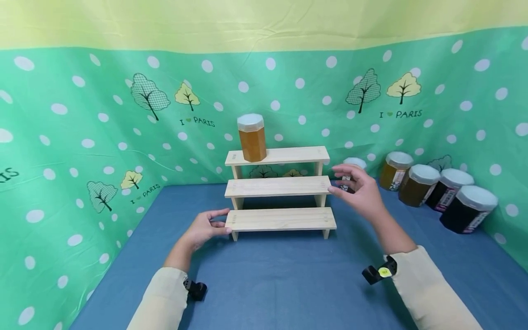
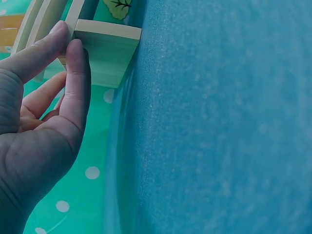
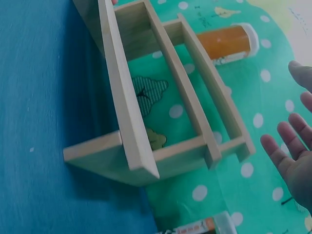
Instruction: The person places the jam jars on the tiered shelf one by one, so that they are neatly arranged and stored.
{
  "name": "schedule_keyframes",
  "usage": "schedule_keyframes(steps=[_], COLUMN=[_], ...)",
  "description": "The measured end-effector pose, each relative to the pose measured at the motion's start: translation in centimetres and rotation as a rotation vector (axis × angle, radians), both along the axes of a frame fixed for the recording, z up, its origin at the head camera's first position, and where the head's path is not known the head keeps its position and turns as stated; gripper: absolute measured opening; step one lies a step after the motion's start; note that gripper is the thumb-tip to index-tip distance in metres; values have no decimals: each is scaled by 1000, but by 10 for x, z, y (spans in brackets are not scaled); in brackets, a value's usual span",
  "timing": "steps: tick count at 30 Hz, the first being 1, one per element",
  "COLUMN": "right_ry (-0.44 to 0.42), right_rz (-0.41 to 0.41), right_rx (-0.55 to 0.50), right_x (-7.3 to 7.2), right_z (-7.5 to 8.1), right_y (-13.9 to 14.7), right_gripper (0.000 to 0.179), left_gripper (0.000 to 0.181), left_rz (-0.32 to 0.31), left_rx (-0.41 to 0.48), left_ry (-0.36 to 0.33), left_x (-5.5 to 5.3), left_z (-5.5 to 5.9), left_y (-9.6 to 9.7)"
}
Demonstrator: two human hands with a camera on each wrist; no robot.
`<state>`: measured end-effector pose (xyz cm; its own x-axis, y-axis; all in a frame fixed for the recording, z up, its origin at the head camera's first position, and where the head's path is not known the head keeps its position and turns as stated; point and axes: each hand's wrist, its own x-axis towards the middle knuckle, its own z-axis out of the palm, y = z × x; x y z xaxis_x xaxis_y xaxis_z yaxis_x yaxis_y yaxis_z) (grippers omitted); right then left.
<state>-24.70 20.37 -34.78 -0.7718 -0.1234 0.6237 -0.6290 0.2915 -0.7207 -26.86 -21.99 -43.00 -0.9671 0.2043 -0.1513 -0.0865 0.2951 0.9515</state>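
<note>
A three-tier wooden display stand (image 1: 280,220) stands on the blue cloth. My left hand (image 1: 205,229) grips the left end of its lowest step between thumb and forefinger; in the left wrist view, both fingertips lie at the step's corner (image 2: 105,29). My right hand (image 1: 359,192) is raised beside the right end of the middle step, its fingers spread and holding nothing. In the right wrist view, a gap shows between those fingers (image 3: 280,151) and the wooden stand (image 3: 185,97). An amber jar with a white lid (image 1: 253,140) sits upright toward the left of the top step.
Partly hidden behind my right hand is another white-lidded jar (image 1: 354,163). Several more jars, amber to nearly black, stand at the right, including a dark jar (image 1: 466,213) nearest me. A green dotted cloth (image 1: 288,91) hangs behind and along the sides.
</note>
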Motion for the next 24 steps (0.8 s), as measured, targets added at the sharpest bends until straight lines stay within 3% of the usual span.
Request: schedule_keyframes(steps=[8, 24], right_ry=[2, -125], right_rz=[-41, -303], right_rx=[-61, -12], right_x=[-2, -7], right_z=[-11, -27], right_y=[25, 63], right_gripper=[46, 49], left_gripper=[71, 71], left_rz=[2, 22], left_rx=[5, -12], left_ry=[1, -2], left_x=[1, 3], left_z=[0, 2], left_y=[1, 1])
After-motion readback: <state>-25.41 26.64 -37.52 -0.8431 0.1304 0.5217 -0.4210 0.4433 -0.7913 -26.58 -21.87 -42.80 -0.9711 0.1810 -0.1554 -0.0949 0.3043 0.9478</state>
